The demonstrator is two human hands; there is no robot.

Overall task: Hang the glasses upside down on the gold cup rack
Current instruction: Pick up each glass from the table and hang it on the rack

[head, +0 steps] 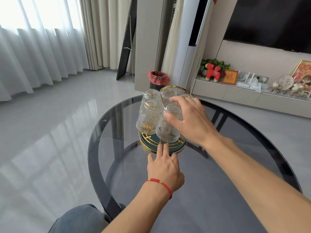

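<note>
The gold cup rack (175,89) with a dark green round base (180,145) stands on the round smoked-glass table (117,132). Several embossed clear glasses hang upside down on it, one at the front left (148,118) and one behind it (150,95). My right hand (191,120) is shut around the front right glass (167,130), which is upside down and tilted over the base. My left hand (165,167), with a red string bracelet, rests with fingers spread, its fingertips touching the base's front rim.
A black bin with a red liner (159,79) stands on the floor behind the table. A low TV cabinet (235,93) with ornaments runs along the right wall. Curtains hang at the left. My knee in jeans (80,219) is at the bottom left.
</note>
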